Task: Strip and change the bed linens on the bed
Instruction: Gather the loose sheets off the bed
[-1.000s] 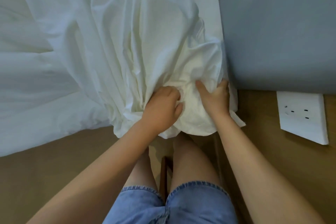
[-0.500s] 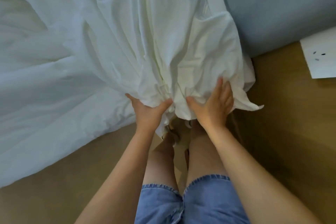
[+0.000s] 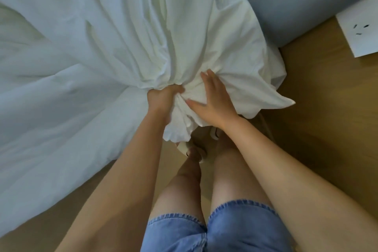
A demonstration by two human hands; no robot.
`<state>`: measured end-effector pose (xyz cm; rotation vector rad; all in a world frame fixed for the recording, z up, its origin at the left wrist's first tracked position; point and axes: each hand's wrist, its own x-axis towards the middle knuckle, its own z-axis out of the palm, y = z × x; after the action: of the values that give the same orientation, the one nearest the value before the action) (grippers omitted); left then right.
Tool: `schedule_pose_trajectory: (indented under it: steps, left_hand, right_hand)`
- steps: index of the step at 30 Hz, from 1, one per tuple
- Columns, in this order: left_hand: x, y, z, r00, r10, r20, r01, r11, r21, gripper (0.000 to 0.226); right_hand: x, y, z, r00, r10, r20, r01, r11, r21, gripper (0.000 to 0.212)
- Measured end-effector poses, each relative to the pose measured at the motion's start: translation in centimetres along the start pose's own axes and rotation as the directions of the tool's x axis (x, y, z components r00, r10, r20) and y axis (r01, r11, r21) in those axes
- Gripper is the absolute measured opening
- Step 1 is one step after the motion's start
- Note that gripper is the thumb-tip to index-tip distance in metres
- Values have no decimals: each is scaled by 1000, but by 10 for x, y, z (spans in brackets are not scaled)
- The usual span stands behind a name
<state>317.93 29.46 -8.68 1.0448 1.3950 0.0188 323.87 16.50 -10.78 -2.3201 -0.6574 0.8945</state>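
Wood floor (image 3: 319, 133) | white sheet (image 3: 143, 37) bunched (creased) | left hand (image 3: 162, 98) grips | right hand (image 3: 214, 104) spread

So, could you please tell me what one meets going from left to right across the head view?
Spread white bedding → left hand gripping the bunched sheet → right hand flat on it → the sheet's loose corner → brown wooden surface → white socket plate.

Bunched sheet (image 3: 155, 32) fills left, blue headboard (image 3: 302, 0) blocks right — floor (image 3: 319, 112) free
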Motion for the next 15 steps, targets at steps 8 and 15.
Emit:
schedule_pose_trajectory:
  steps: [8, 15]
  left_hand:
    - [-7, 19, -3, 965, 120, 235, -95, 989, -116, 44]
    - [7, 47, -17, 875, 23, 483, -193, 933, 305, 49]
  right_hand:
    - [16, -4, -13, 997, -40, 72, 42, 999, -26, 83]
    - [29, -2, -17, 990, -18, 137, 28, 997, -73, 98]
